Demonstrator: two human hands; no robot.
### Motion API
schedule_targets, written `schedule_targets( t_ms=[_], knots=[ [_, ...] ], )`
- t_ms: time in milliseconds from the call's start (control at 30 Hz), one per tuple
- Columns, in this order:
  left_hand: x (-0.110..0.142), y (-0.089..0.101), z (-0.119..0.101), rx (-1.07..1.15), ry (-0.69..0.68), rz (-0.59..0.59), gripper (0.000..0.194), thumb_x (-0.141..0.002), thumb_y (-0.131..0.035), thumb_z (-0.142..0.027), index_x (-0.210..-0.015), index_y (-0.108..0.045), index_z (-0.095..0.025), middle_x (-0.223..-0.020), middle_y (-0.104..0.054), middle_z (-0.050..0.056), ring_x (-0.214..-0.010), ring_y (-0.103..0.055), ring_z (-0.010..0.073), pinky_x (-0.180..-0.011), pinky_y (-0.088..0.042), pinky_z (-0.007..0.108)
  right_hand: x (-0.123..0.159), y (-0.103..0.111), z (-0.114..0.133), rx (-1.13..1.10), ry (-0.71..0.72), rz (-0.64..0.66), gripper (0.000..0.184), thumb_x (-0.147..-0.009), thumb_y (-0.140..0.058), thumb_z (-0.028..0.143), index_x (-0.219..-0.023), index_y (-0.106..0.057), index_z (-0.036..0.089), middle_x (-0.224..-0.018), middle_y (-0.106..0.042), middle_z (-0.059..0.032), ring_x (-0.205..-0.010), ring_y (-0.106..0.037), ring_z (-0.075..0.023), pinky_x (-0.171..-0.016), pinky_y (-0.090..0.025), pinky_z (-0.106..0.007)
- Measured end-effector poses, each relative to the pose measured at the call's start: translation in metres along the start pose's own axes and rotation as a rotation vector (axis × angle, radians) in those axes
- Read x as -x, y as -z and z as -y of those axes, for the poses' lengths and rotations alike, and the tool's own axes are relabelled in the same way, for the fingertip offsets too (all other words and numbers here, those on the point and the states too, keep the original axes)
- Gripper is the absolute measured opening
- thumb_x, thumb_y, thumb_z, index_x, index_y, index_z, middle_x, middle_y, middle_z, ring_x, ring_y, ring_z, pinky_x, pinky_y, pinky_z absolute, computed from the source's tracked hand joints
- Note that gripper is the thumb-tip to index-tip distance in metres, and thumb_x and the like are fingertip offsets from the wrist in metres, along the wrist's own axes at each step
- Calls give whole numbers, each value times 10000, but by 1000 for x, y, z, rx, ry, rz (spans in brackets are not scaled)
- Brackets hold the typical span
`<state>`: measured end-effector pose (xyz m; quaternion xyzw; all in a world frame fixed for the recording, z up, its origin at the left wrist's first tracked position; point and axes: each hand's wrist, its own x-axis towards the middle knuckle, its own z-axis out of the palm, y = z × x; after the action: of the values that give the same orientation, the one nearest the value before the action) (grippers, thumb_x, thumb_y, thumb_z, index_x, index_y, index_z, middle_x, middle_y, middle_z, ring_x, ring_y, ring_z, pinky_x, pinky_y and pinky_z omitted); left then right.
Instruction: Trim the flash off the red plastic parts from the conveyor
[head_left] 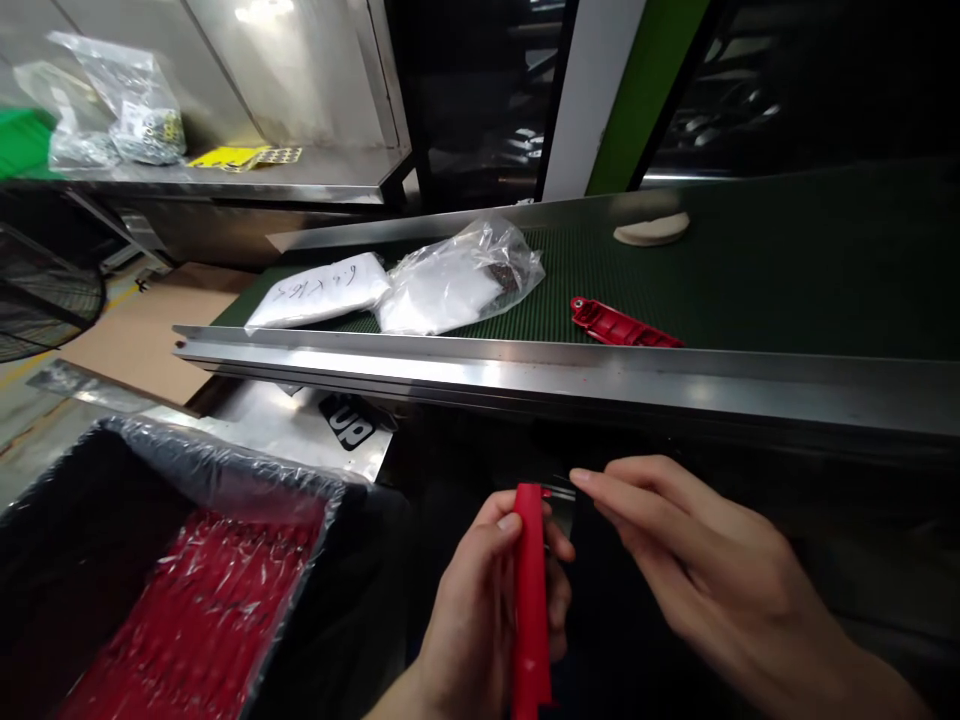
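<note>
My left hand is closed around a long, narrow red plastic part, held on end in front of the conveyor's near rail. The thumb presses its left face and the fingers wrap behind it. To the right, my right hand has its fingertips pinched together close to the part's top end. A thin, shiny sliver shows between those fingertips and the part; its kind is too small to make out. Another red plastic part lies on the green conveyor belt, hollow side showing.
A black bin lined with clear plastic at lower left holds many red parts. On the belt lie white packets, a clear bag and a pale curved piece. The metal rail runs across ahead. A fan stands far left.
</note>
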<state>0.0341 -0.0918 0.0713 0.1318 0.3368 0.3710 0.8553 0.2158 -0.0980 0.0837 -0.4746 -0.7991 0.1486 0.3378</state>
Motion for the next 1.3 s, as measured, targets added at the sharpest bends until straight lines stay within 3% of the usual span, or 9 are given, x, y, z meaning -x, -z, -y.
schedule_targets(
  t_ms=[67,267,633,1100,1300],
  knots=[
    [1,0,0,-15,-16,-5,204,-905,-433,-358,-986,-532,-200,-866,-578,36,-490,-472,85,-379,-337,155,0,-1,2,13,2,1,501,-900,-447,9,-1341,-511,239,-1146,-551,-66,-991,-573,-105,-745,-507,-188],
    [1,1,2,-56,-76,-22,215,-909,-417,-326,-966,-553,-169,-838,-596,60,-488,-488,93,-371,-352,146,0,-3,6,70,61,-59,448,-871,-509,6,-1279,-542,190,-1166,-619,-39,-1086,-569,-133,-960,-491,-285],
    [3,2,4,-24,-84,12,226,-912,-423,-329,-969,-574,-170,-823,-606,68,-489,-502,96,-375,-385,145,3,-4,11,96,75,-77,403,-861,-526,36,-1240,-570,165,-1152,-627,-75,-1041,-586,-180,-882,-532,-361],
    [5,3,6,-42,-81,10,241,-919,-409,-335,-972,-576,-169,-828,-605,61,-488,-496,96,-372,-368,147,-1,-6,11,106,102,-69,394,-857,-529,13,-1228,-570,138,-1129,-624,-87,-1015,-574,-174,-854,-523,-356],
    [4,4,8,-69,-106,-35,238,-923,-417,-309,-967,-586,-146,-796,-598,55,-521,-524,94,-458,-396,165,1,-8,14,129,103,-90,376,-858,-526,7,-1206,-587,135,-1105,-635,-90,-976,-584,-184,-830,-518,-365]
  ],
)
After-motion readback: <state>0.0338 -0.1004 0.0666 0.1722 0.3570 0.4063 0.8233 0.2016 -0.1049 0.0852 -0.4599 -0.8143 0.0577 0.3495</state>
